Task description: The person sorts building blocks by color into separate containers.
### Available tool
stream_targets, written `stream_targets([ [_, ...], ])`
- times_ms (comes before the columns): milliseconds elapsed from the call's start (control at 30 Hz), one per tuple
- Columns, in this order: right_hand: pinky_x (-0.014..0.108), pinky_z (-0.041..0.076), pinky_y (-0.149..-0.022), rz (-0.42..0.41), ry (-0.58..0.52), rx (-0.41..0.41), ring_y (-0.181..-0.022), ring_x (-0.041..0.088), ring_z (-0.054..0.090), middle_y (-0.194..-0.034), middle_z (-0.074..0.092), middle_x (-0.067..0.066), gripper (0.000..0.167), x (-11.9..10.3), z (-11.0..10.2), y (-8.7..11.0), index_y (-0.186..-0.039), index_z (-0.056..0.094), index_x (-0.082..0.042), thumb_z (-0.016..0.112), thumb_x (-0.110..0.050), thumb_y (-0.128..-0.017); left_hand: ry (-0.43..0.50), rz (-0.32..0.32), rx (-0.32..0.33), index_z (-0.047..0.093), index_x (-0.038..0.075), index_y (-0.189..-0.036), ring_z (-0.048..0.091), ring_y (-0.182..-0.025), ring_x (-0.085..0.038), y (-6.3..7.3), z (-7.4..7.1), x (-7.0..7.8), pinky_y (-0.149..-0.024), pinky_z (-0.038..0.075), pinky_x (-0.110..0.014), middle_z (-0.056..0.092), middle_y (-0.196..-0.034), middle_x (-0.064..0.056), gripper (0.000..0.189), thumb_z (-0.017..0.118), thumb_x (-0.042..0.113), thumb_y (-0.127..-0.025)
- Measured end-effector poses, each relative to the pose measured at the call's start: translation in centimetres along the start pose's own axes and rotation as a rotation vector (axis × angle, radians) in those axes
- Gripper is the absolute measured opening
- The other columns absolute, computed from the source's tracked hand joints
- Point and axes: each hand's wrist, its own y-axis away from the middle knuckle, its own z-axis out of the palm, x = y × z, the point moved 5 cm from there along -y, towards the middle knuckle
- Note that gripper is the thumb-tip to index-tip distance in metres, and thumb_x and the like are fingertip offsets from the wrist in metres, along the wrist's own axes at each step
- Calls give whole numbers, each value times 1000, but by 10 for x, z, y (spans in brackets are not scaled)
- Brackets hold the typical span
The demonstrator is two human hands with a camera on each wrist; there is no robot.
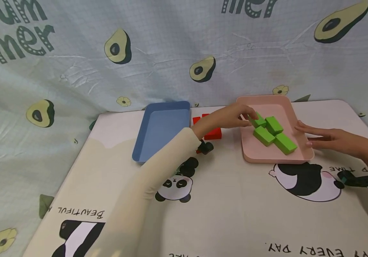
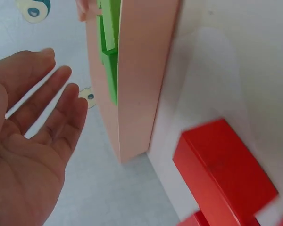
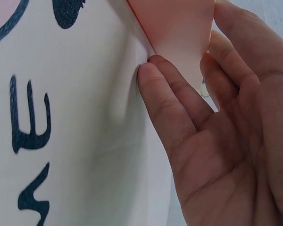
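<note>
Over the left rim of the pink tray [image 1: 251, 157], my left hand [image 1: 232, 116] reaches in beside several green blocks [image 1: 285, 142]. The left wrist view shows the left hand [image 2: 33, 122] with loosely bent fingers apart and nothing in the palm. At the tray's right side is my right hand [image 1: 338, 139], its fingers extended along the outer wall. In the right wrist view, the fingertips of the right hand [image 3: 217, 136] touch the tray wall [image 3: 179, 28] close to the tabletop. The green blocks lie grouped on the tray floor, some tilted against others.
To the left stands a blue tray [image 1: 161, 128] with a bare visible floor. Red blocks [image 1: 214, 134] lie between the trays, partly hidden by the left forearm. A patterned cloth [image 1: 158, 78] hangs behind the table [image 1: 222, 214].
</note>
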Motion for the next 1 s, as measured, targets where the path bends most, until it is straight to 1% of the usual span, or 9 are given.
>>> stream_targets([
  [100,26,33,-115,-26,4,10,-140,-19,14,-150,14,-39,64,-1,-1,2,-161,30,-24,59,-24,-104,-48,-23,33,64,1,-134,61,-118,-22,20,-3,0,-97,50,-21,66,-132,-12,34,63,10,-101],
  [167,3,31,-96,-43,10,10,-122,-33,17,-155,16,-35,64,-2,-2,2,-161,31,-24,60,-24,-104,-70,-37,50,64,1,-134,61,-120,-25,35,-5,-2,-98,51,-24,65,-133,-13,35,63,10,-101],
  [200,-2,28,-86,-46,15,9,-123,-33,17,-156,16,-33,64,-2,-3,2,-161,31,-25,60,-24,-104,-80,-45,55,63,2,-135,61,-121,-27,42,-6,-4,-99,51,-25,65,-134,-13,35,63,10,-101],
  [367,1,29,-84,-9,49,-4,-121,-33,18,-159,17,-30,64,-2,-5,3,-161,30,-33,60,-35,-103,-129,-95,87,62,3,-137,61,-122,-28,78,-10,-12,-101,52,-29,64,-134,-13,36,62,9,-101],
  [500,4,32,-86,5,52,-9,-125,-29,20,-166,19,-15,64,-4,-6,4,-160,31,-35,60,-37,-103,-131,-138,122,61,3,-139,60,-123,-29,100,-13,-15,-103,51,-33,65,-134,-12,38,61,10,-101],
  [633,14,39,-94,23,55,-23,-132,-20,23,-168,19,1,64,-3,-6,4,-161,29,-34,59,-37,-104,-118,-156,150,60,2,-139,58,-124,-31,115,-15,-16,-104,50,-35,63,-135,-13,38,61,10,-101],
  [800,35,41,-104,29,48,-24,-134,-20,21,-168,19,1,64,-4,-5,3,-161,29,-35,59,-37,-104,-90,-159,178,60,0,-138,58,-121,-31,130,-20,-14,-102,52,-40,64,-131,-16,39,62,9,-101],
  [833,32,41,-102,31,51,-22,-133,-20,21,-168,19,0,64,-4,-5,3,-160,29,-36,59,-37,-104,-86,-164,184,60,1,-138,58,-121,-31,133,-21,-14,-102,52,-41,64,-132,-16,39,62,9,-100],
  [1000,44,38,-105,30,26,-30,-146,5,24,-169,17,0,65,-5,-6,6,-161,28,-35,58,-34,-104,-83,-182,217,60,2,-138,57,-120,-33,150,-23,-14,-98,53,-45,63,-135,-15,39,63,9,-100],
])
